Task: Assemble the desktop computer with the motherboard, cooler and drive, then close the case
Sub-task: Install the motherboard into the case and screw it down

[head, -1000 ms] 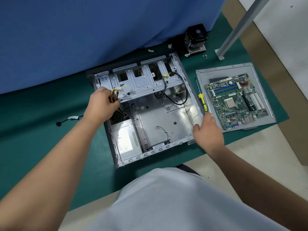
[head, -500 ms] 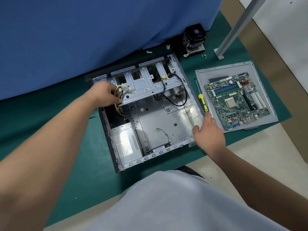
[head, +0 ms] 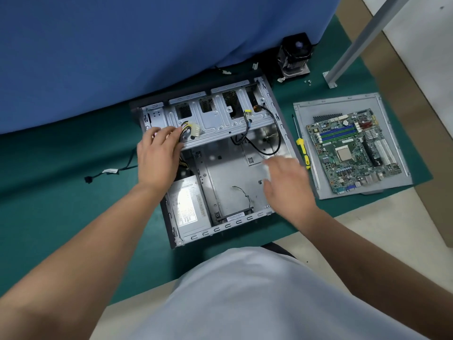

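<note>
Fingers of the left hand (head: 158, 155) lie fairly straight and close together, tips against the bundle of power cables (head: 186, 130) at the drive cage (head: 215, 119); whether any finger curls round the wires I cannot tell. Those wires look soft and springy, so I judge they will flop back unless tucked aside. Just below that palm sits the power supply (head: 188, 207), boxy and probably heavy. Between the two hands lies the bare floor of the open case (head: 235, 173), thin sheet steel with sharp-looking folded edges.

Over that floor hovers the right hand (head: 286, 182), blurred, fingers loosely spread and holding nothing. Just beyond its fingertips a yellow-handled screwdriver (head: 302, 149) rests on the green mat (head: 61, 192). Further right of those fingers the motherboard (head: 353, 150) lies flat on the grey side panel (head: 306, 111), well apart from the case. It should be stiff, light and fragile; best taken by its bare edges with both hands, away from the socket and slots. Beyond all fingers, up by the blue cloth (head: 122, 45), stands the cooler (head: 295, 56).
</note>
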A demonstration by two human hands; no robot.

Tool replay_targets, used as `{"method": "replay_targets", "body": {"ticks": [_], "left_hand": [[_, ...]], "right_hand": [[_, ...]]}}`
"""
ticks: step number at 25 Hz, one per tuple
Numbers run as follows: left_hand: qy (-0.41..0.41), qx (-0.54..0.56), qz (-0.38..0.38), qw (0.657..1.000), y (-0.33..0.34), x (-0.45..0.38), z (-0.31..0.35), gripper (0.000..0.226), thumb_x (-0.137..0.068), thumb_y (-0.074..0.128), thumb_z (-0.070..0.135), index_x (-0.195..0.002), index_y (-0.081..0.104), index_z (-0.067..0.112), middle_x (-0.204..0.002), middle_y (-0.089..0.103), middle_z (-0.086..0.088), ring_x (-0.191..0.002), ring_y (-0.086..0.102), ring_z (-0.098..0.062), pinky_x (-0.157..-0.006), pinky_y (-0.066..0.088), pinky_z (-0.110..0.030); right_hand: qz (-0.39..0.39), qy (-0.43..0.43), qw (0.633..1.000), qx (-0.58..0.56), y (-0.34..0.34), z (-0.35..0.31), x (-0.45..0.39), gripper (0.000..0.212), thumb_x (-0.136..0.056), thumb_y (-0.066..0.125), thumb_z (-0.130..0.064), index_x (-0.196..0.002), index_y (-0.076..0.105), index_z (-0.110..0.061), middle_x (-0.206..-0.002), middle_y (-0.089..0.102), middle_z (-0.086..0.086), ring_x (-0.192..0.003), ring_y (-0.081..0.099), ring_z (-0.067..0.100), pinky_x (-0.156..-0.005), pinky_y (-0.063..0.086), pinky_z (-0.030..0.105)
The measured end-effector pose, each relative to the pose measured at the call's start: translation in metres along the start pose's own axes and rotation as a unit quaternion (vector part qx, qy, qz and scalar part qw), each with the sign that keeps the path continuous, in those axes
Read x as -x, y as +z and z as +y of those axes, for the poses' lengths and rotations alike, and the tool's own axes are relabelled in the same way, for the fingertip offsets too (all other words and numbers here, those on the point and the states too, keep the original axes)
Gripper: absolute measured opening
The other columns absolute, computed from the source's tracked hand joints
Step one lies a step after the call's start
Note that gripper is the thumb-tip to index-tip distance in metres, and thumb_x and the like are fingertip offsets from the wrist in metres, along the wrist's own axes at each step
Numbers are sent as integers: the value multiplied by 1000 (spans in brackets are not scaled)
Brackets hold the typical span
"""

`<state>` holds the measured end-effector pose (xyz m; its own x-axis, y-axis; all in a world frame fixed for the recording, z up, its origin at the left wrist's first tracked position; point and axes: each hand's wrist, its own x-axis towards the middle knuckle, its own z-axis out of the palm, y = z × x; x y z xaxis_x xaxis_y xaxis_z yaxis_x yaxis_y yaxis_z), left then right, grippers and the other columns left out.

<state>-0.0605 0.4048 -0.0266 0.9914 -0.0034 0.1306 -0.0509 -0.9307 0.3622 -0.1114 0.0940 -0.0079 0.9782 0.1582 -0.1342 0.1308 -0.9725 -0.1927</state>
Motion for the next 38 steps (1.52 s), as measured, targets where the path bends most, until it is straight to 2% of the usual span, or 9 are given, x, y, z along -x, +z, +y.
{"method": "replay_targets", "body": {"ticks": [2, 4, 6, 9, 13, 17, 24, 26, 38], "left_hand": [[-19, -15, -23, 999, 3, 5, -3, 43, -109, 45, 32, -151, 48, 26, -152, 52, 5, -144, 36, -28, -112, 26, -45], [-33, -21, -51, 998, 4, 5, -5, 46, -110, 39, 35, -156, 39, 32, -158, 44, 8, -152, 26, -24, -115, 20, -42], [-34, -28, -56, 997, 4, 3, -6, 46, -110, 38, 36, -157, 36, 34, -160, 42, 10, -154, 24, -22, -114, 19, -41], [-36, -18, -56, 998, 4, 0, 0, 45, -110, 39, 36, -156, 38, 35, -159, 42, 11, -153, 25, -21, -113, 20, -40], [-39, -8, -46, 998, 4, -1, 3, 45, -110, 41, 36, -154, 42, 34, -157, 45, 10, -152, 27, -21, -112, 22, -41], [-43, -10, -43, 998, 5, 0, 3, 44, -110, 40, 37, -154, 42, 35, -157, 46, 10, -152, 27, -21, -112, 22, -41], [-45, -16, -44, 998, 5, 0, 2, 44, -110, 40, 37, -154, 41, 36, -157, 45, 11, -152, 27, -21, -113, 22, -42], [-43, -14, -40, 998, 6, 1, 3, 44, -110, 40, 37, -153, 42, 36, -157, 46, 11, -152, 28, -21, -112, 23, -42], [-41, -23, -40, 998, 8, 2, 2, 43, -110, 37, 41, -154, 39, 39, -157, 46, 11, -152, 28, -22, -112, 22, -42]], "right_hand": [[-181, 54, 976, -111, 14, -20, -29, 39, -98, 56, -33, -135, 57, -21, -135, 62, 2, -108, 60, 19, -88, 47, 34], [-366, 156, 893, -209, 25, -31, -51, 39, -98, 64, -35, -131, 58, -15, -132, 63, 7, -102, 65, 21, -83, 49, 29], [-420, 179, 843, -285, 32, -32, -56, 28, -95, 72, -26, -111, 66, -4, -109, 73, 13, -83, 67, 23, -82, 57, 38], [-299, 165, 874, -346, 20, -15, -46, 14, -96, 67, -16, -83, 69, -11, -83, 76, 3, -70, 66, 19, -85, 60, 51], [-224, 111, 918, -307, -21, 5, -9, 14, -92, 68, -30, -81, 75, -28, -79, 73, -12, -56, 64, 16, -49, 55, 32], [-193, -33, 958, -208, -44, -5, 21, 7, -88, 73, -26, -93, 76, -31, -79, 70, -12, -72, 65, 6, -72, 56, 28], [-110, -212, 967, -92, -35, -21, 24, 5, -95, 67, -27, -98, 69, -23, -81, 70, -6, -74, 65, 20, -61, 38, 27], [-91, -258, 960, -64, -29, -24, 27, 8, -99, 63, -24, -98, 70, -19, -82, 69, -2, -75, 64, 25, -60, 45, 31], [-172, -361, 914, 61, -32, -34, 9, 26, -105, 46, -20, -123, 62, -29, -114, 60, -5, -96, 63, 23, -77, 54, 39]]}}
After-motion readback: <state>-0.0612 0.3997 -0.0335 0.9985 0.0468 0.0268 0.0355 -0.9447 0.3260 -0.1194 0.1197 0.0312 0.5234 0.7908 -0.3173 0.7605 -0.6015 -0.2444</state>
